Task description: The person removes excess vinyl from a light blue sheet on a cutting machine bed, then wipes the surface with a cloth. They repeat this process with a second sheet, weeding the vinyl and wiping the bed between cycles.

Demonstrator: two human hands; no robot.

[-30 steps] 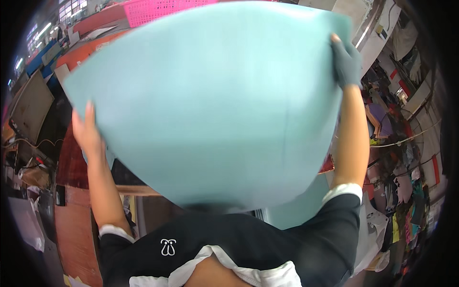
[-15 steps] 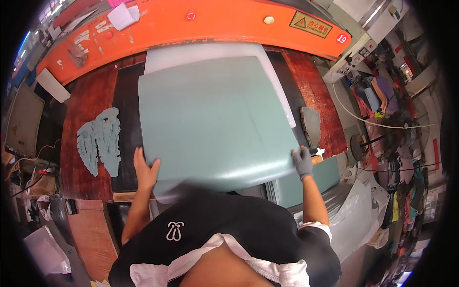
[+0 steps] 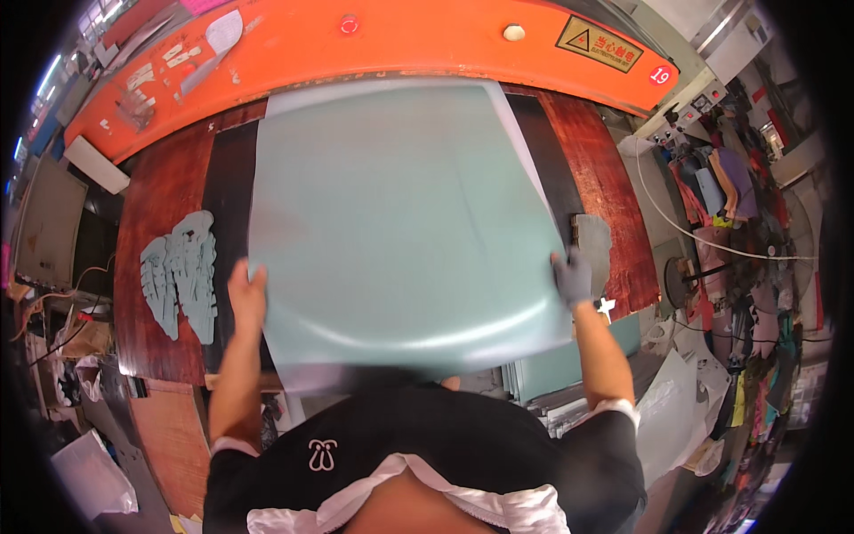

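Left hand (image 3: 248, 298) and gloved right hand (image 3: 574, 278) had fingers gripping the green sheet (image 3: 405, 214), left and right edges. Teal pieces (image 3: 196, 276) lay on the bench (image 3: 169, 191), left.

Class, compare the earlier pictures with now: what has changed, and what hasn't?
The raised teal sheet came down over the bench, then moved farther forward, now covering more of the pale sheet beneath. The left hand and right hand keep hold of its side edges. The cut teal pieces stayed put.
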